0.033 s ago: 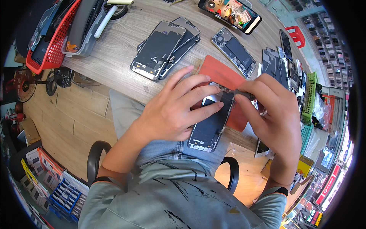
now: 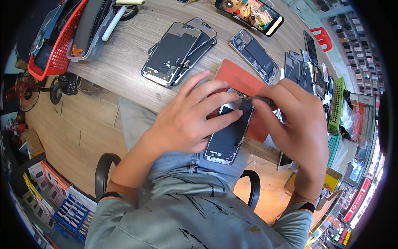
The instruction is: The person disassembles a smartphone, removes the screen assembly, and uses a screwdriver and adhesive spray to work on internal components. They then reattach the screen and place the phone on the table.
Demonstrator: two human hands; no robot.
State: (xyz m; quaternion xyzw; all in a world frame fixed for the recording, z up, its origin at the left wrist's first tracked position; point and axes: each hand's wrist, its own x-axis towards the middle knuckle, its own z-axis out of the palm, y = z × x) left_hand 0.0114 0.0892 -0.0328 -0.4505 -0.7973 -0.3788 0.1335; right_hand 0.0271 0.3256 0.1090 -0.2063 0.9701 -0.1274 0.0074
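Observation:
A black phone screen assembly (image 2: pixel 226 139) lies at a slant, its lower end jutting past the table's front edge above my lap. My left hand (image 2: pixel 185 116) grips it from the left, with two fingertips on its surface and the thumb partly hidden at its edge. The other fingers spread over the red-orange mat (image 2: pixel 238 76). Between thumb and fingers, my right hand (image 2: pixel 300 120) pinches a small dark-handled tool (image 2: pixel 268 102). The tool's tip meets the assembly's top end, where small parts and flex cable show; the tip's shape is too small to make out.
Several phone screens (image 2: pixel 172 52) lie stacked ahead on the left. An opened phone housing (image 2: pixel 253 56) sits beyond the mat, and a lit phone (image 2: pixel 251 16) stands at the back. A red basket (image 2: pixel 58 52) is far left, a green basket (image 2: pixel 337 106) at right.
My right hand has shifted slightly left, bringing the dark-handled tool a little further over the screen assembly's top end. My left hand keeps its place.

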